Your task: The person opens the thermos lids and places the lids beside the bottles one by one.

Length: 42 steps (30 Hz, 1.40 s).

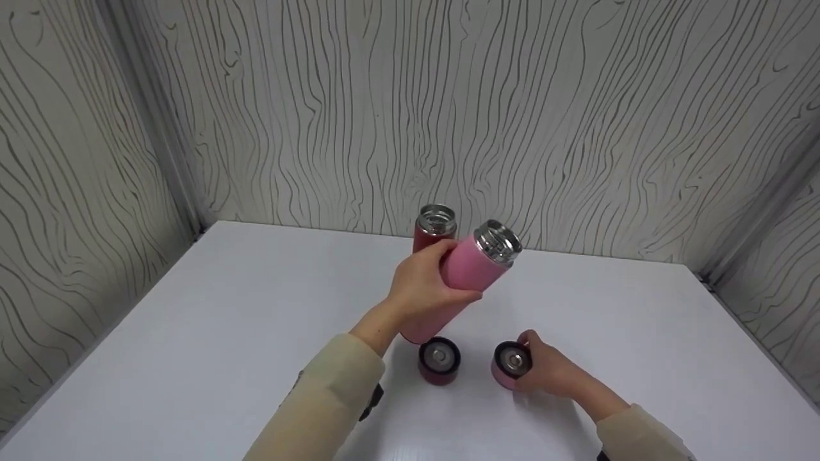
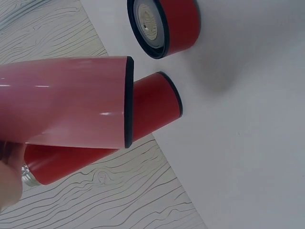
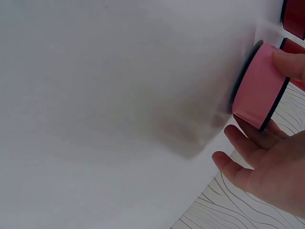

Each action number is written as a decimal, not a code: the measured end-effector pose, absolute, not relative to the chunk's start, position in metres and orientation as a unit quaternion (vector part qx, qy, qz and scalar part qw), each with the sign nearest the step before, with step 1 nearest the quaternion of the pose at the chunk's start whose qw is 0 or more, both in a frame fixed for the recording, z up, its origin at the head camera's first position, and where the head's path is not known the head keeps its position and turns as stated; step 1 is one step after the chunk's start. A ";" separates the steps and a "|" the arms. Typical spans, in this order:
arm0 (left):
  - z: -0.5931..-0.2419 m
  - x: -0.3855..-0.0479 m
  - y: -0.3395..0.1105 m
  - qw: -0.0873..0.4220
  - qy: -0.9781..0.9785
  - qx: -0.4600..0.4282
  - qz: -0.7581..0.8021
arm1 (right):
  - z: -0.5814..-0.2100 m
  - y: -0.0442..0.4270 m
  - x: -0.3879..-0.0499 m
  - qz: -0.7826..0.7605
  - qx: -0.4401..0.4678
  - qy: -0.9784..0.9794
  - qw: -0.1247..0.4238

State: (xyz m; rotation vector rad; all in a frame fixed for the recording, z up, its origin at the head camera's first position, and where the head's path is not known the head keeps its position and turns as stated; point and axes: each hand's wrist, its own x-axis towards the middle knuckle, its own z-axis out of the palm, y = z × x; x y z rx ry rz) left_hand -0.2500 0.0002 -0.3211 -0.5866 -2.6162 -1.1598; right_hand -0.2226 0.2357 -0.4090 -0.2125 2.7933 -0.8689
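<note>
My left hand (image 1: 416, 285) grips a pink thermos bottle (image 1: 473, 267) round its body. The bottle is uncapped and leans, its steel mouth up and to the right, its base above the table. With thumb and fingers my right hand (image 1: 552, 372) pinches the sides of a pink lid (image 3: 259, 86), which is low at the tabletop with its inner side facing up. Behind the pink bottle stands an uncapped red thermos bottle (image 1: 425, 241), partly hidden by it and the left hand. A red lid (image 1: 438, 376) lies inner side up, left of the pink lid.
The white table (image 1: 256, 307) spreads out to both sides of the hands. Wood-grain patterned panels (image 1: 384, 115) rise at its back and along the sides.
</note>
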 end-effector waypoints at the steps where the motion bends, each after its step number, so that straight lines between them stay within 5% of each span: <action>1: -0.321 -0.250 0.001 0.118 -0.892 -0.206 -0.384 | -0.407 0.236 -0.222 -0.293 -0.072 0.947 0.110; 10: -0.316 -0.250 0.016 0.194 -0.900 -0.233 -0.313 | -0.377 0.254 -0.227 -0.302 -0.059 0.945 0.112; 31: -0.325 -0.271 0.071 0.091 -0.832 -0.137 -0.529 | -0.363 0.292 -0.220 -0.309 -0.022 0.948 0.079; 42: -0.347 -0.283 0.075 0.089 -0.818 -0.123 -0.554 | -0.365 0.294 -0.214 -0.315 -0.023 0.946 0.074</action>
